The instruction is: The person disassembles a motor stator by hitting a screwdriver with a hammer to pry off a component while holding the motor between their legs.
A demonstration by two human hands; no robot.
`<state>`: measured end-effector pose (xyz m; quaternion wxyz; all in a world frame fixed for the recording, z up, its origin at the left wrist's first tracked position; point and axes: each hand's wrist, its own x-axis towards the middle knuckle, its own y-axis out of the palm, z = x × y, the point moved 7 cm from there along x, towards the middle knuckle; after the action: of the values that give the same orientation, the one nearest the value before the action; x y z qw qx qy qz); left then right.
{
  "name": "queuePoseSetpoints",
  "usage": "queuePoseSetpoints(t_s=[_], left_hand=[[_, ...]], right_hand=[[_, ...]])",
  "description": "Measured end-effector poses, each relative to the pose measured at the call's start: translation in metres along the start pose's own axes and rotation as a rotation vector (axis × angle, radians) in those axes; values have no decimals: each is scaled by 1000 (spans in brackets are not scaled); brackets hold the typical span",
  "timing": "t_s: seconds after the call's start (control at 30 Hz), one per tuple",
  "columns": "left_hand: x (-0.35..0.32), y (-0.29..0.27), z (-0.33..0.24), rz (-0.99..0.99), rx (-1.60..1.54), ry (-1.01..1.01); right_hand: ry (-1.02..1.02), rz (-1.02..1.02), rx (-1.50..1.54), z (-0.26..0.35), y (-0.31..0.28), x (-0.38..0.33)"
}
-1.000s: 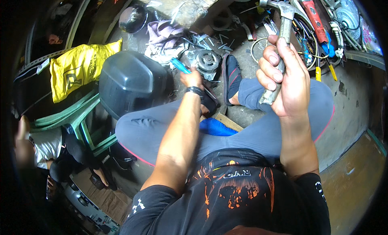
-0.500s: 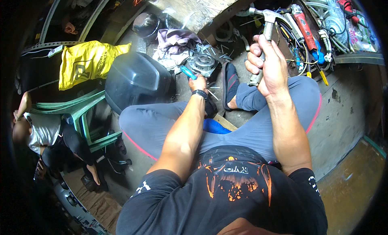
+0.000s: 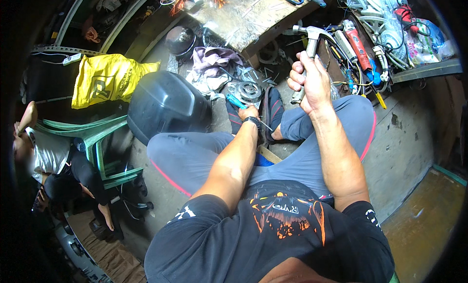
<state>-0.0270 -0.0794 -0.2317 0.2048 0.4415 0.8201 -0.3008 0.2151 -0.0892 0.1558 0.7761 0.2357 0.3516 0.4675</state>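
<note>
My right hand (image 3: 312, 81) is wrapped round the handle of a claw hammer (image 3: 311, 45), its metal head raised above the fist. Lower down, between my crossed legs and close to my shoes (image 3: 276, 107), my left hand (image 3: 250, 112) grips a screwdriver (image 3: 236, 101). Its blue handle sticks out to the upper left, and its thin shaft points to the lower right. Just beyond the left hand lies a round metal part (image 3: 249, 91) with a ring-shaped centre. A crumpled grey-purple cloth (image 3: 213, 63) lies behind it.
A black rounded case (image 3: 168, 105) and a yellow bag (image 3: 108, 78) stand to the left. At the right are a red power tool (image 3: 358, 42) and several hand tools. A wooden board (image 3: 243, 15) lies ahead. Another person (image 3: 53, 149) sits by a green chair (image 3: 100, 137).
My left hand has moved right and nearer to me with the screwdriver, and the round metal part shows more fully. The hammer stays raised in my right hand. The view has shifted slightly.
</note>
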Motion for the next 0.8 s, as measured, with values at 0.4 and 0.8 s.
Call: queuePoseSetpoints(t_s=[0.4, 0.8], left_hand=[[5, -49, -95, 592, 504, -245], [34, -33, -144, 282, 1112, 311]], right_hand=[[59, 38, 17, -18, 20, -3], [121, 18, 33, -17, 19, -15]])
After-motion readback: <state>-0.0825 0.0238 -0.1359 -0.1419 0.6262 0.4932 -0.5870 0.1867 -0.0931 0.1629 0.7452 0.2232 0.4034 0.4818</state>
